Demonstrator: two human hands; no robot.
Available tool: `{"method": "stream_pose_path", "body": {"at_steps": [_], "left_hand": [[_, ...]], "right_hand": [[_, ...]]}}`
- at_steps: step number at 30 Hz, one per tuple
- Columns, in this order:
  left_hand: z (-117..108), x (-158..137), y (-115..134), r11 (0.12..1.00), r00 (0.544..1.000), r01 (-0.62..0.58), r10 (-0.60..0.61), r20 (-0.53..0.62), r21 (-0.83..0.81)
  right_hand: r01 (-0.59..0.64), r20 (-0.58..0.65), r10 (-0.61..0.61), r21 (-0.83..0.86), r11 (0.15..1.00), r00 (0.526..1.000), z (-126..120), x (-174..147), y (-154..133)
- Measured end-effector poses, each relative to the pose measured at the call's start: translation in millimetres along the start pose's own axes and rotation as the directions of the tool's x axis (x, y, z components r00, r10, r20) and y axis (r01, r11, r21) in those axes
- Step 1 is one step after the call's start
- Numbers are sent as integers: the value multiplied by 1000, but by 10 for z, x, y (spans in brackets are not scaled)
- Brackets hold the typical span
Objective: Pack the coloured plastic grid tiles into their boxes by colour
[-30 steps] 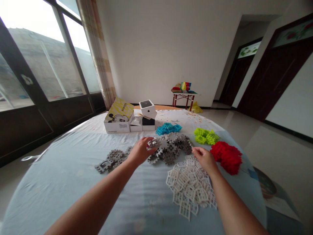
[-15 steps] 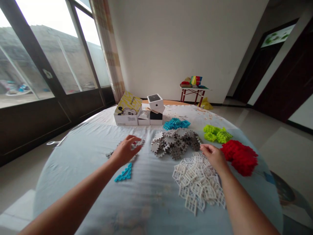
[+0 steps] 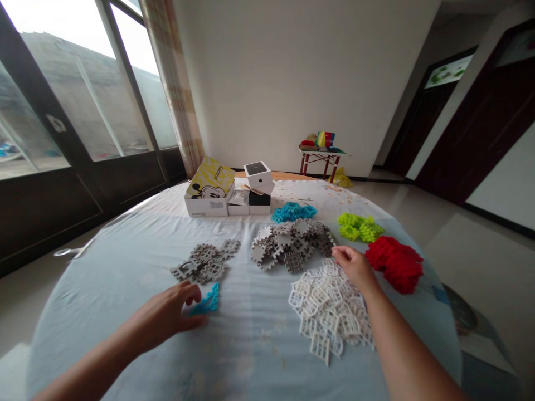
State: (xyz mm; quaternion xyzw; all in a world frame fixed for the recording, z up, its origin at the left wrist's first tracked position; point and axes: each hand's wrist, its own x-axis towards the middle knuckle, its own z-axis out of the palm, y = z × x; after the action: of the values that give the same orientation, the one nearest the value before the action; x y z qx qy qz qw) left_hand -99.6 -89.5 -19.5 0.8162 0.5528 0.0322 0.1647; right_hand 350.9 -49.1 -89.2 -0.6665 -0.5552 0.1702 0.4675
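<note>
My left hand (image 3: 175,312) is at the left end of a blue triangular building piece (image 3: 211,299) lying on the table. Its thumb and curled fingers stand apart, with part of the piece behind them; any contact is unclear. Beyond it lies a small group of grey square pieces (image 3: 204,257) with toothed edges. At the right edge of a bigger grey heap (image 3: 288,245), my right hand (image 3: 353,266) has its fingertips pinched together. What they hold, if anything, is too small to make out. White window-shaped grid pieces (image 3: 330,314) lie in a pile under and beside my right hand.
Red pieces (image 3: 397,264) and lime green pieces (image 3: 359,225) are heaped at the right. A blue heap (image 3: 293,211) sits behind the grey one. At the back stand a yellow-lidded box (image 3: 211,189) and stacked white boxes (image 3: 258,175). A cloth covers the round table (image 3: 125,267).
My left hand has moved from above the small grey group back toward me, to the blue triangular piece. My right hand stays pinched by the grey heap. The whole view has shifted slightly.
</note>
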Motion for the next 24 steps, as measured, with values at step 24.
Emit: {"method": "stream_pose_path", "body": {"at_steps": [24], "left_hand": [[-507,1951,1063,965,887,-261,236,-398,-9]], "right_hand": [[23,-75,-23,-6,1000,997,-60,-9,-232]]}}
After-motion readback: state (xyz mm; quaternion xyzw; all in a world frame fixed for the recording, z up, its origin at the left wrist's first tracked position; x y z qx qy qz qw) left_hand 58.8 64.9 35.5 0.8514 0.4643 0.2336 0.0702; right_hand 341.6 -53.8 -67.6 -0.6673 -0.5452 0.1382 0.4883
